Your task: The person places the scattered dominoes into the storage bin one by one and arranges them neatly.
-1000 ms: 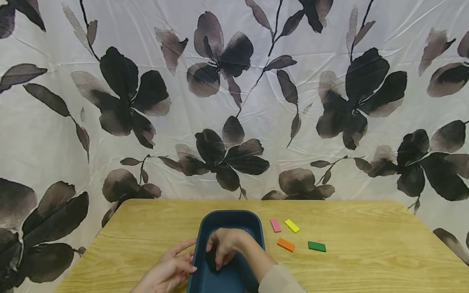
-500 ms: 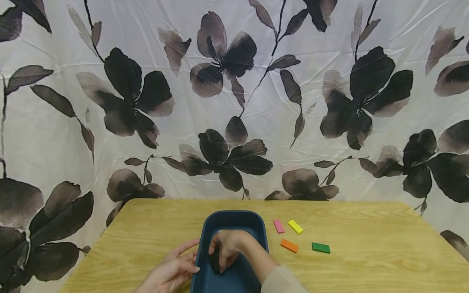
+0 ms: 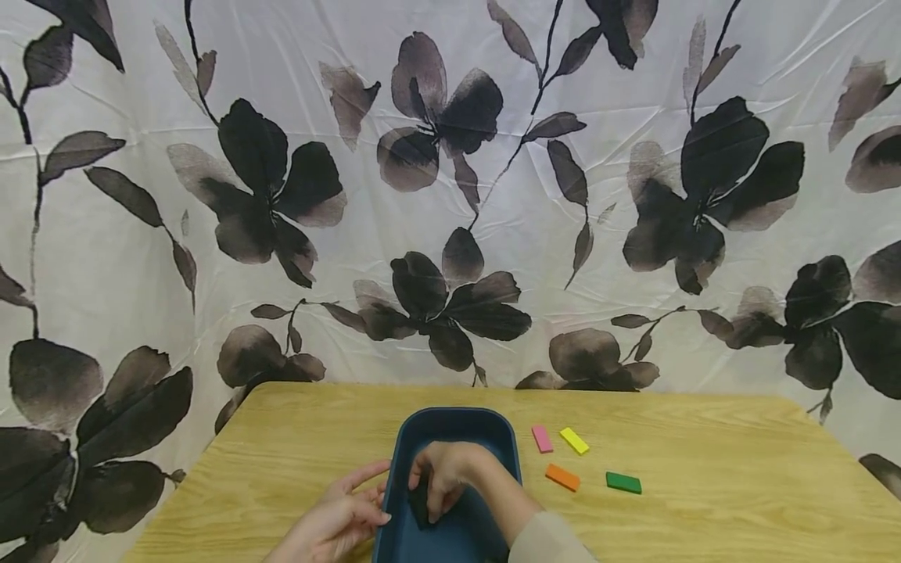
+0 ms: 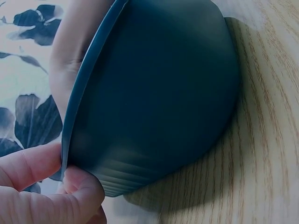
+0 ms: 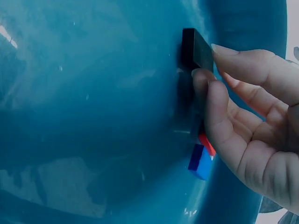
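Note:
A dark blue plastic tub [image 3: 457, 426] stands at the table's near middle. My left hand [image 3: 338, 516] pinches its left rim between thumb and finger, as the left wrist view shows up close. My right hand [image 3: 450, 473] reaches down inside the tub. In the right wrist view its thumb and fingertips hold a small black rectangular block [image 5: 198, 49] close to the tub's surface. Beside that hand, also in the tub, a red block [image 5: 206, 143] and a blue block [image 5: 200, 163] lie together, the red one partly hidden by my fingers.
On the wooden table [image 3: 704, 469], right of the tub, lie a pink block [image 3: 542, 439], a yellow block [image 3: 574, 440], an orange block [image 3: 562, 477] and a green block [image 3: 623, 482]. Behind the table hangs a white cloth [image 3: 591, 78] with dark flowers.
The head view has shifted slightly, so the tub, hands and loose blocks appear a little further right. Both hands keep about the same place and pose relative to the tub.

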### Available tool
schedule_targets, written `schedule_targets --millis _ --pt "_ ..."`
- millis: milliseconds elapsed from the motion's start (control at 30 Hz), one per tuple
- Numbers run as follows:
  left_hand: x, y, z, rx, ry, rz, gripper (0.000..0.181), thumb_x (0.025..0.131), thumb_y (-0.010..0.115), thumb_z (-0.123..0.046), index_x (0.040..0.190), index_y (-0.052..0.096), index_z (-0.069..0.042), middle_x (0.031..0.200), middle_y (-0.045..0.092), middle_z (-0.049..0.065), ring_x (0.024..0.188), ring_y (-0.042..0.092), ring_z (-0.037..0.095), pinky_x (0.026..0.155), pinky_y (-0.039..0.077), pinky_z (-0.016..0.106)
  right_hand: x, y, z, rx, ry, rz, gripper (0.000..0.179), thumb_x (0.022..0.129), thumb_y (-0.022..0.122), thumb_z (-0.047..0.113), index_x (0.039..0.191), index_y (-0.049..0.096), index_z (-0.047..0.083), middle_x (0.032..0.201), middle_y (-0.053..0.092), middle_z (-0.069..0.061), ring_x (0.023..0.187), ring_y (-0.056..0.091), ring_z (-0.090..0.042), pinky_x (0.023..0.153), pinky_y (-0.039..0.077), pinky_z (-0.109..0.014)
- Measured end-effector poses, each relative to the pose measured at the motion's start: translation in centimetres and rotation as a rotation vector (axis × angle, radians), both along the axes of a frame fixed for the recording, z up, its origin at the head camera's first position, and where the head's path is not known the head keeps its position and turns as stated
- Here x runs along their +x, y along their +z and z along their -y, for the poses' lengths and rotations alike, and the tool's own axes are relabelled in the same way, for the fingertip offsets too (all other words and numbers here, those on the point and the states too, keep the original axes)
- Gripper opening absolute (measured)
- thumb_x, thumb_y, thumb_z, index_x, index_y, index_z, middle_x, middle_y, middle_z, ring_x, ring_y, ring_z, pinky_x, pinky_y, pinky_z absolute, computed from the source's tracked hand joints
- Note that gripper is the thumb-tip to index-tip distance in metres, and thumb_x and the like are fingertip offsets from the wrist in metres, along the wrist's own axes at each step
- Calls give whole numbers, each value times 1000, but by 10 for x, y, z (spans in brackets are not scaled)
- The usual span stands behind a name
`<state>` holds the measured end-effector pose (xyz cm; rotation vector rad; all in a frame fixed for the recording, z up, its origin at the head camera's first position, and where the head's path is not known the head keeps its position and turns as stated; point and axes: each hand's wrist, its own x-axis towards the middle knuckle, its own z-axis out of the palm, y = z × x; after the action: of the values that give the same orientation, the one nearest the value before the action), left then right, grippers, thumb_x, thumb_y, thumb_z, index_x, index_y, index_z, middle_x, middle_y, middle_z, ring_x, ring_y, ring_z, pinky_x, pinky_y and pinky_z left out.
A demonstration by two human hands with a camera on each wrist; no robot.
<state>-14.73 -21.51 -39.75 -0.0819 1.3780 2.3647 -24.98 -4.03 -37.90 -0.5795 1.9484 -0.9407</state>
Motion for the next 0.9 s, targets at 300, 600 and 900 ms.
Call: schedule_targets --millis 300,600,900 --pt "3 -1 3 -14 -22 2 84 76 45 25 144 1 7 104 51 8 88 51 12 73 47 24 -3 11 -9 -67 1 -32 37 69 64 -20 97 61 4 76 64 -17 63 62 -20 60 53 -33" --pt "0 0 0 -15 8 3 85 74 47 26 144 3 6 105 51 9 90 52 13 72 48 24 -12 35 -28 -179 -50 -58 42 69 68 -17 108 58 -3 72 61 -8 64 62 -18 64 54 -34" --pt "-1 0 0 -19 14 9 84 74 47 25 145 8 5 103 49 7 87 50 13 71 47 23 -14 59 -60 -245 -83 -148 43 71 69 -11 111 55 -2 71 59 -6 62 58 -15 65 52 -31"
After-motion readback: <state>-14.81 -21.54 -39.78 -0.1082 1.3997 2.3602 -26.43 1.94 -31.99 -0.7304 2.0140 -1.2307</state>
